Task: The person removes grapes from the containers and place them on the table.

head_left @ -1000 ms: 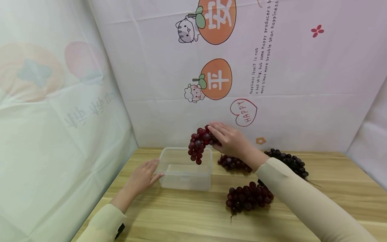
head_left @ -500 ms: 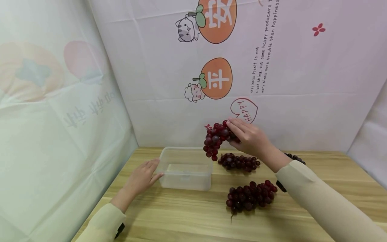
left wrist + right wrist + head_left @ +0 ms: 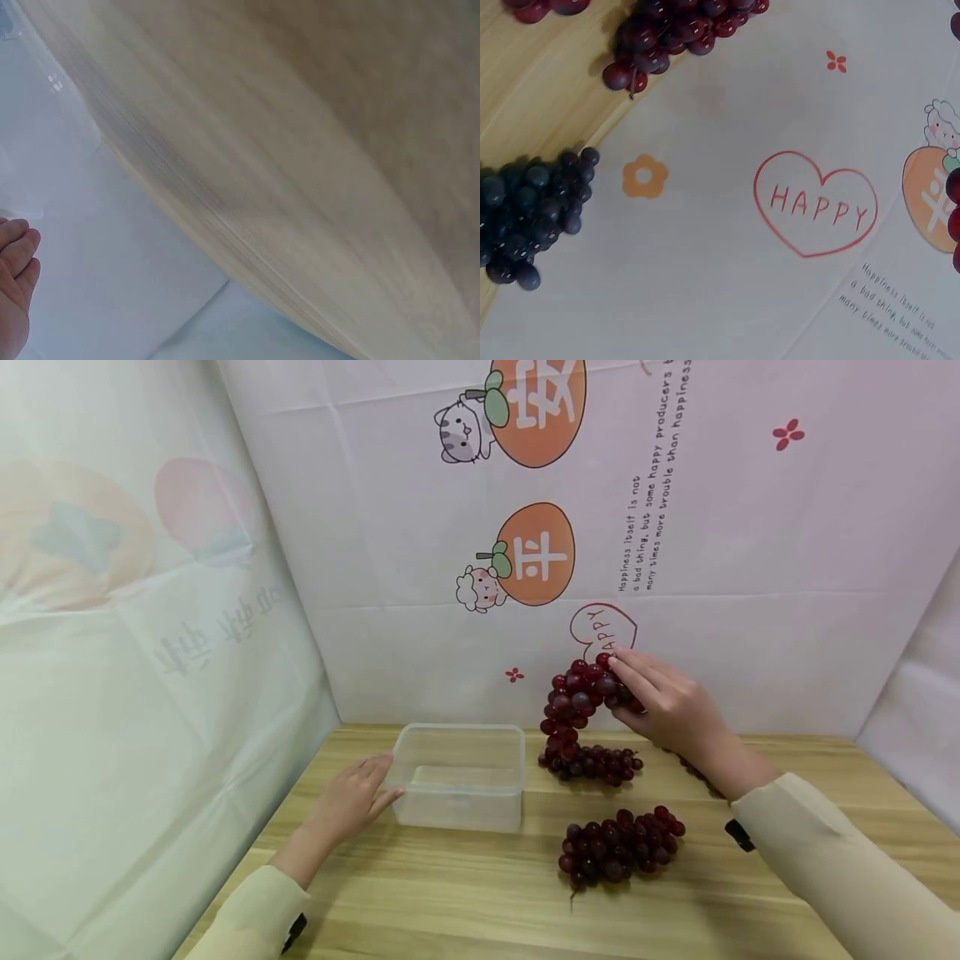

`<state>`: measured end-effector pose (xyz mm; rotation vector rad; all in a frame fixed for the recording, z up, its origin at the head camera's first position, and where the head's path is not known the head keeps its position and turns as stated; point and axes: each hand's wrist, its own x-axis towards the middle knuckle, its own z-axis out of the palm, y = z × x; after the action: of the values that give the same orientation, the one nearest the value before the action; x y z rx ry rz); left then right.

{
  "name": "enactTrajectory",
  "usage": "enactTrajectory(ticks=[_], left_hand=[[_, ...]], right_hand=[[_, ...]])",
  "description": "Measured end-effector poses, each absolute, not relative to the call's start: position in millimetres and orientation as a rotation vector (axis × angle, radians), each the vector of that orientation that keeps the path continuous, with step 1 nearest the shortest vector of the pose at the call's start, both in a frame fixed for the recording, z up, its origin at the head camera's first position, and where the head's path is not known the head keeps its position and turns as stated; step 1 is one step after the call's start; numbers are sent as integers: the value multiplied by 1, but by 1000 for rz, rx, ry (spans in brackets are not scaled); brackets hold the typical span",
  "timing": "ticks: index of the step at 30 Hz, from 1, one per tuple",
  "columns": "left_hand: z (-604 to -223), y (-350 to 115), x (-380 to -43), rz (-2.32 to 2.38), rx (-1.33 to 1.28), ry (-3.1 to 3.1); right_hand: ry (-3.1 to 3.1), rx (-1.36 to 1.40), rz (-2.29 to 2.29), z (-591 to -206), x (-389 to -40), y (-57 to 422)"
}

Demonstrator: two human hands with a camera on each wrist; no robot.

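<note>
My right hand (image 3: 667, 706) holds a bunch of red grapes (image 3: 573, 697) by one end. The rest of the bunch droops to the left, raised above the table in front of the backdrop. Its lower tip overlaps a second red bunch (image 3: 603, 764) lying at the back of the table. My left hand (image 3: 351, 797) rests against the left side of a see-through plastic box (image 3: 457, 812), its fingers straight and thumb near the front corner. Part of that hand (image 3: 15, 277) shows at the left edge of the left wrist view. The box stands upright without a lid.
A third red bunch (image 3: 621, 847) lies nearer the front of the wooden table (image 3: 450, 893). Dark, nearly black grapes (image 3: 532, 214) lie farther right, mostly hidden by the right arm in the head view. A printed white cloth (image 3: 720, 652) hangs behind the table.
My right hand has moved right, carrying the red grapes from above the box to above the back bunch. The left hand and the box have stayed in place.
</note>
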<state>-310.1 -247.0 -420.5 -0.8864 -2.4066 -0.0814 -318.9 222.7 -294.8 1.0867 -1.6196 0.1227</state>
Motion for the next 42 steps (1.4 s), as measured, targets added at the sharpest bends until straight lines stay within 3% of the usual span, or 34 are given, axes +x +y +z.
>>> enactTrajectory(ticks=[42], left_hand=[[-426, -249, -315, -87, -933, -2294]], right_hand=[[-1572, 877, 116, -319, -224, 324]])
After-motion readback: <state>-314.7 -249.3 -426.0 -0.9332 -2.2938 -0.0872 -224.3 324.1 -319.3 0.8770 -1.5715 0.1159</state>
